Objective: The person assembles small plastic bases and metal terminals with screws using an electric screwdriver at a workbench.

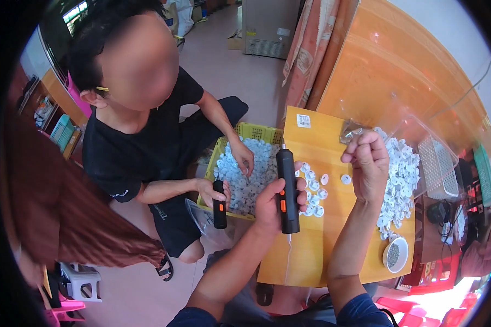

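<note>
Screwdriver [287, 188] is held in left hand [267, 208], tip pointed away; discs [314, 185] are spread just right of it; right hand [371, 155] is curled, contents cannot be told.

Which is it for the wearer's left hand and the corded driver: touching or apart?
Touching. The head view shows the left hand wrapped around the driver, thumb at its left side, fingers showing at its right.

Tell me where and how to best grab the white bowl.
Take the white bowl by its rim and outer wall, probably best from its right with your right hand: that side faces the edge of the table, while white discs lie beyond its far side. Its open top holds small grey pieces, so keep it level.
</note>
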